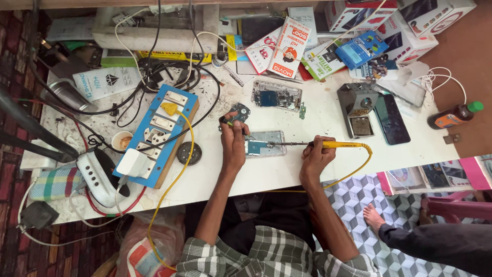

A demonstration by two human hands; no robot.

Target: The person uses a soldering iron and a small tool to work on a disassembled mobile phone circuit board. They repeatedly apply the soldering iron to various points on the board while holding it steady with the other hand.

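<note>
Right hand (315,156) had its fingers closed round a yellow soldering iron (328,144), tip pointing left onto the opened phone (264,143) lying flat on the white table (287,174), approx. centre, just in front of the person. Left hand (234,139) rested at the phone's left edge, fingers pinched on what looked like tweezers (225,122), too small to be sure. Blue socket board (156,133) lay well to the left w/ a yellow cable.

Person seen from above. Both forearms bare from above the elbow down to the left hand (233,141) and right hand (313,159). Garment: checked shirt in green, grey and white, short sleeves ending at the upper arms. Dark clothing over the lap. No rings, watch or bands discernible on the wrists or fingers (241,128).
</note>
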